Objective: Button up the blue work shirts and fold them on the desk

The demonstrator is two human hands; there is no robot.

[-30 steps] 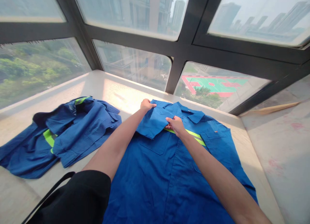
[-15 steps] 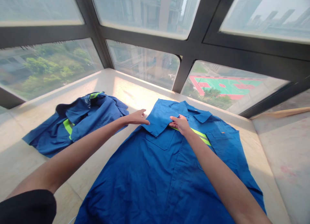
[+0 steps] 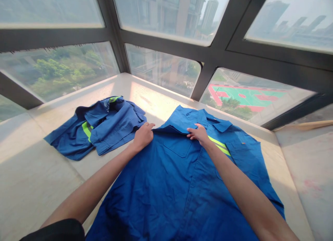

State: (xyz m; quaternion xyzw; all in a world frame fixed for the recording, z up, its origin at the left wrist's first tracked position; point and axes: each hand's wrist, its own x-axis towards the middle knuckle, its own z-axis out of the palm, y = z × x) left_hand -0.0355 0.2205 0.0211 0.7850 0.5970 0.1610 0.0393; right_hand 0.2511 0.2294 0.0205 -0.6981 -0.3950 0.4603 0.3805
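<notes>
Since half a second ago, the left hand [image 3: 144, 135] has come down from beside the folded-over sleeve [image 3: 179, 120] to the left side of the blue jacket [image 3: 161, 189], and the fold's near edge now stands lifted, with a dark gap beneath. Its fingers are curled closed on the cloth at that edge. At the fold's other end, the right hand [image 3: 199, 133] pinches the same edge between thumb and fingers, over the chest.

Around them, the jacket lies spread on the window ledge [image 3: 49, 196], its collar [image 3: 222, 125] toward the far edge and its right side near the ledge's right edge, by the marbled wall [image 3: 307, 164]. A yellow-green reflective stripe [image 3: 220, 146] shows just beside the right wrist. Left of the left hand, a second blue garment [image 3: 114, 126] lies crumpled near the ledge's far left corner. Beyond the far edge, dark window frames [image 3: 166, 43] overlook a green-and-red sports court [image 3: 249, 96].
</notes>
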